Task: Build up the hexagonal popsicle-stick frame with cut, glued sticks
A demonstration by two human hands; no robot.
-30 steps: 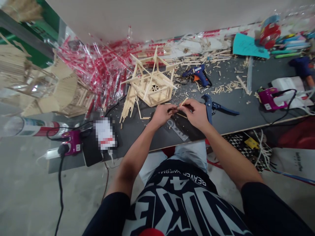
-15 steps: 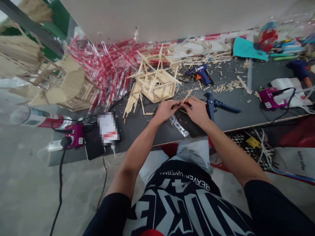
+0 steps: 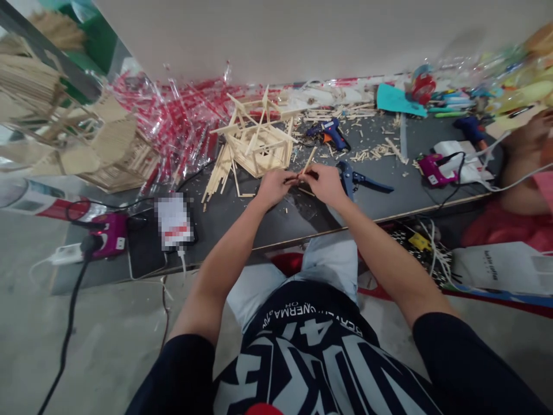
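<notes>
Left hand (image 3: 274,187): pinched closed at the lower end of the stick.
Right hand (image 3: 323,184): fingers pinched closed on the same stick.
Held item: wooden craft stick (image 3: 309,162), tilted upward between both hands.
Ahead of grip: wooden stick frame (image 3: 254,151), near; blue hot glue gun (image 3: 329,134), farther.
Right of grip: blue pliers (image 3: 348,176), just beside.
Below grip: dark worktop (image 3: 280,218).

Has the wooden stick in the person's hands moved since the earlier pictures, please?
Yes. The wooden stick has moved: its free tip has risen and now stands above the head of the blue-handled pliers, where earlier it was about level with it.
</notes>
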